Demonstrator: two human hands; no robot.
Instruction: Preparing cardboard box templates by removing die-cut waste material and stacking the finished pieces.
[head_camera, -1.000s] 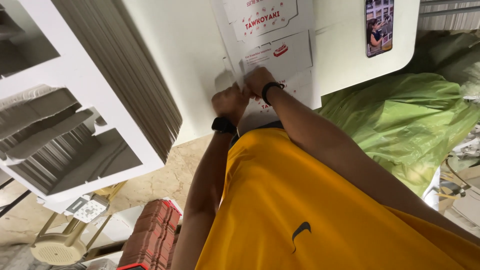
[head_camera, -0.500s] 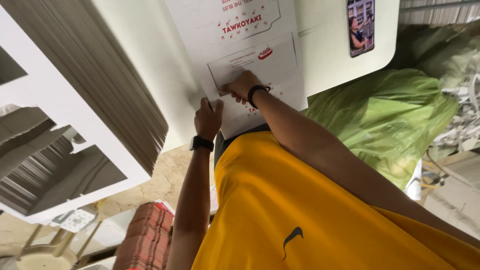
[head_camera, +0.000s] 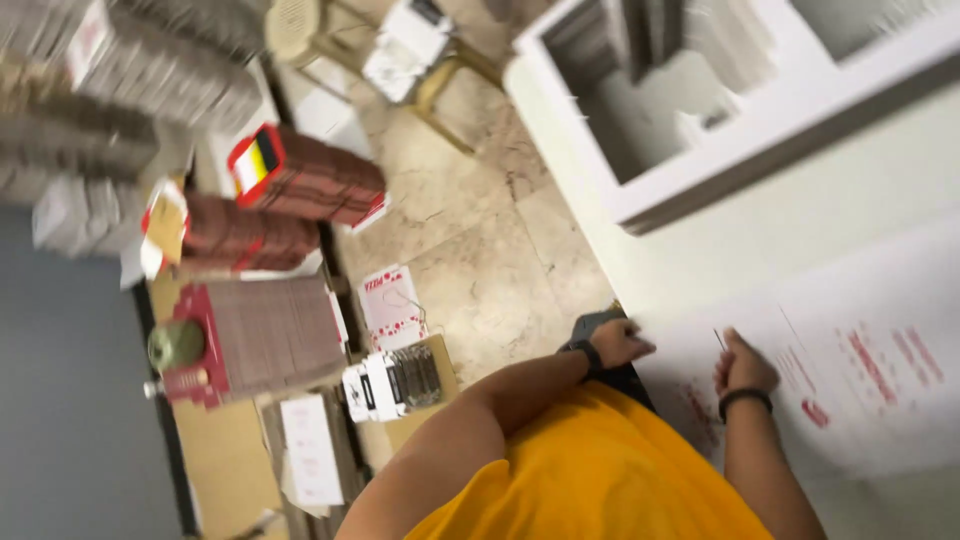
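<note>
On the white table (head_camera: 800, 210), your left hand (head_camera: 618, 343) and right hand (head_camera: 744, 366) pinch the flat white red-printed carton (head_camera: 850, 370), its length running rightward.

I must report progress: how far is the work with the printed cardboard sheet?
Done: stacks of cardboard already stand on the floor. In hand: the left hand and right hand rest on a white printed sheet lying flat on the table. Left: this sheet shows no folds yet; the blur hides the grip.
</note>
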